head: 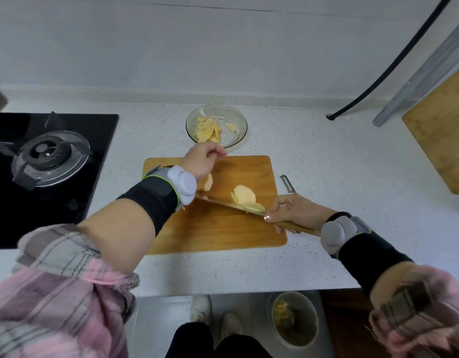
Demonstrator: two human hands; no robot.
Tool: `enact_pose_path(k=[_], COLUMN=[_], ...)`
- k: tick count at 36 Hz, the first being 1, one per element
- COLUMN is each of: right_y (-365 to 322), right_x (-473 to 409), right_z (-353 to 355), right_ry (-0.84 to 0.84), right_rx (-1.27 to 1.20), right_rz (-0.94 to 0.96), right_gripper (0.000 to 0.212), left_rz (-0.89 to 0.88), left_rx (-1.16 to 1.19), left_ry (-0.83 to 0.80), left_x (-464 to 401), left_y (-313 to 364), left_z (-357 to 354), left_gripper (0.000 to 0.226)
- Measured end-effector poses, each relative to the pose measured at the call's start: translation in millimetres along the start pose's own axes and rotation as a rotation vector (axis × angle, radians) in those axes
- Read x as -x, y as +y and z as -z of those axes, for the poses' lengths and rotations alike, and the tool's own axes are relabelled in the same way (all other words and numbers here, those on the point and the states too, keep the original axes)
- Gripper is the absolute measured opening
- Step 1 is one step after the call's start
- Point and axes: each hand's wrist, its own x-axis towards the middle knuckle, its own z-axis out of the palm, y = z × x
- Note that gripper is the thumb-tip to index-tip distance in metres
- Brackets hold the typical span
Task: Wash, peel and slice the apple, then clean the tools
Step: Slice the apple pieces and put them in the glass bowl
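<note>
A wooden cutting board (218, 231) lies on the counter. My right hand (293, 211) grips the wooden handle of a knife (220, 202), whose blade lies low across the board with several peeled apple slices (245, 198) resting on it. A larger piece of peeled apple (208, 182) sits on the board, half hidden under my left wrist. My left hand (204, 157) hovers at the board's far edge just short of a glass bowl (240, 116) with apple slices (206, 129) in it. Its fingers are curled; what they hold, if anything, is hidden.
A metal peeler (287, 184) lies on the counter right of the board. A gas stove (42, 156) fills the left side. A second wooden board (442, 140) leans at the right, beside a black hose (378, 81). A bin (295, 319) stands on the floor.
</note>
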Motion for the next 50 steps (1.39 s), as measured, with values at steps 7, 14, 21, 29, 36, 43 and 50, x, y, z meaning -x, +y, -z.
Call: enact_pose_path(k=[7, 14, 21, 29, 36, 43, 50], right_y=[5.2, 14.4, 25.7, 27.0, 18.3, -7.0, -60.4], right_x=[-6.8, -17.4, -29.2, -40.7, -52.8, -50.1, -44.8], right_z=[-2.3, -2.2, 2.3, 4.0, 5.3, 19.4, 52.9], right_ry=[-0.053, -0.049, -0.011, 0.056, 0.163, 0.161, 0.067], right_rx=[0.103, 0.154, 0.221, 0.234, 0.262, 0.312, 0.337], right_rz=[-0.017, -0.02, -0.034, -0.031, 0.005, 0.078, 0.14], right_gripper=[0.026, 0.025, 0.032, 0.034, 0.035, 0.029, 0.029], left_rz=[-0.062, -0.051, -0.089, -0.115, -0.088, -0.093, -0.152], left_rx=[-0.299, -0.35, -0.37, -0.324, -0.267, -0.232, -0.217], left_ry=[-0.474, -0.654, -0.596, -0.514, -0.435, -0.335, -0.296], left_x=[4.7, 11.6, 17.4, 22.3, 27.4, 24.0, 9.2], left_y=[4.8, -3.5, -17.1, -25.3, -26.4, -9.0, 20.8], left_z=[-34.9, -54.1, -67.2, -68.2, -67.0, -53.2, -32.2], left_gripper=[0.037, 0.046, 0.052, 0.057, 0.049, 0.049, 0.065])
